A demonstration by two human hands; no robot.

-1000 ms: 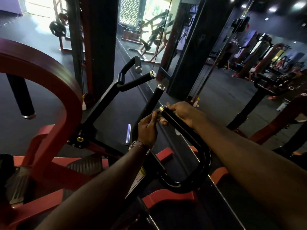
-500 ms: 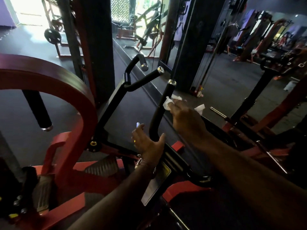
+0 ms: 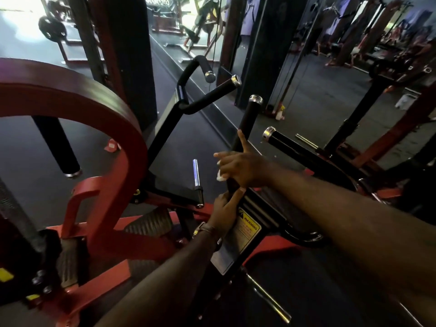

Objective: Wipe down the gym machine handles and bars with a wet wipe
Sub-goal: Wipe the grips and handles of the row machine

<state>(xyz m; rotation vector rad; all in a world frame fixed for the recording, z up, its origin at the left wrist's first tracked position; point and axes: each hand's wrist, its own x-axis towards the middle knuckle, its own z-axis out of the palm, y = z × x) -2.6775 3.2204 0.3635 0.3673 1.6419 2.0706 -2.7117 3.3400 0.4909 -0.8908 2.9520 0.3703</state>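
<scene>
Right hand [image 3: 240, 169] wraps wet wipe [image 3: 220, 177] around upright handle [image 3: 245, 128], index finger extended along it. Handle's long axis runs up-away; unwiped length apparently above. Left hand [image 3: 224, 208] fingers clamp handle just below.

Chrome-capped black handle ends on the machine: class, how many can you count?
5: two far handles, the one being wiped, one right of it, one hanging left. Others may be hidden.

A commercial gym: red-framed weight machines [image 3: 99, 128] with black foam-grip handles [image 3: 213, 94] capped in chrome, a weight plate [image 3: 52, 29] on a rack, dark rubber flooring [image 3: 193, 142], a wall mirror [image 3: 330, 86] reflecting more machines.
</scene>
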